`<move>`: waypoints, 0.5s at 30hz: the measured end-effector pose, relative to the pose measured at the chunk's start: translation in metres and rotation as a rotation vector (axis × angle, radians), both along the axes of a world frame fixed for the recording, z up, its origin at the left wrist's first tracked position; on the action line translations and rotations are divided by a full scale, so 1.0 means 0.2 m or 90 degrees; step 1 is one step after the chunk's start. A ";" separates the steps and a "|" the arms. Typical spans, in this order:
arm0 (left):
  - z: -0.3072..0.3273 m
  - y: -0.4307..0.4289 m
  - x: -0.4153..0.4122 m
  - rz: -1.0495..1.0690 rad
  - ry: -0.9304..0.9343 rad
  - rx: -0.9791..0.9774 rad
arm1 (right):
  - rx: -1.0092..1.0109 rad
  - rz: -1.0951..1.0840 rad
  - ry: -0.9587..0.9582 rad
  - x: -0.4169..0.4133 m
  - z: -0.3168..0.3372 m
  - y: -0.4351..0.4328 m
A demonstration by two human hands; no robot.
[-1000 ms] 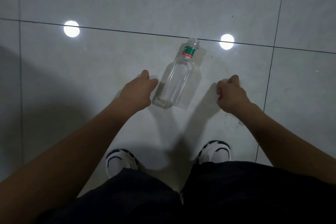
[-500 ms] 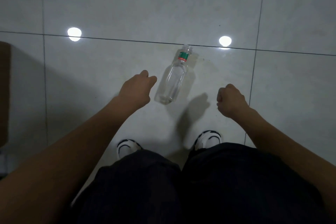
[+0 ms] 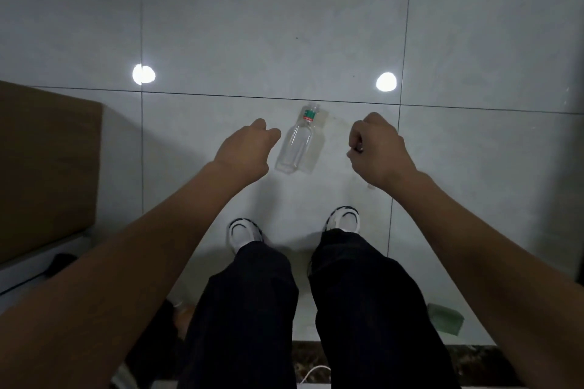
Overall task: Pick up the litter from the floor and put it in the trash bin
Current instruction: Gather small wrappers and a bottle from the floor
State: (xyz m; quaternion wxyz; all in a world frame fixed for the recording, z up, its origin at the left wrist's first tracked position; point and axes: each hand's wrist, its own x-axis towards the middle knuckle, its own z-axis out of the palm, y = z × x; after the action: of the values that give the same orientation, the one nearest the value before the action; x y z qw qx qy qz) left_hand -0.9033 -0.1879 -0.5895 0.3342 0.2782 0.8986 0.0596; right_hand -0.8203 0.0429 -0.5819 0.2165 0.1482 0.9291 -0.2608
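Observation:
A clear, empty plastic bottle (image 3: 297, 148) with a green and red label at its neck lies on the pale tiled floor (image 3: 284, 25), straight ahead of my feet. My left hand (image 3: 245, 150) hangs above the floor just left of the bottle, fingers curled in, apart from it and holding nothing I can see. My right hand (image 3: 377, 148) is a closed fist to the right of the bottle, with a small dark bit of litter showing between its fingers. No trash bin is in view.
A brown box-like surface (image 3: 47, 167) stands at the left edge. My white shoes (image 3: 245, 232) and dark trousers fill the lower middle. A green object (image 3: 444, 319) lies at the lower right, beside a dark stone strip and a white cable (image 3: 316, 371).
I have risen and the view has pulled back, so the bottle looks smaller and the brown surface has come into view at left. Both hands have lifted higher above the floor, still on either side of the bottle.

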 end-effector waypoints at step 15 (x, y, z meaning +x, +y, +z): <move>1.01 -0.09 0.13 0.025 0.038 -0.013 | -0.053 0.085 0.078 0.01 0.95 -0.23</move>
State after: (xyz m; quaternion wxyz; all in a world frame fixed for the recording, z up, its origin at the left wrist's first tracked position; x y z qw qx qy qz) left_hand -0.8766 -0.2050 -0.3878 0.3090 0.2588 0.9139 0.0487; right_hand -0.8177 -0.0028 -0.3911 0.1825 0.0604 0.9366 -0.2929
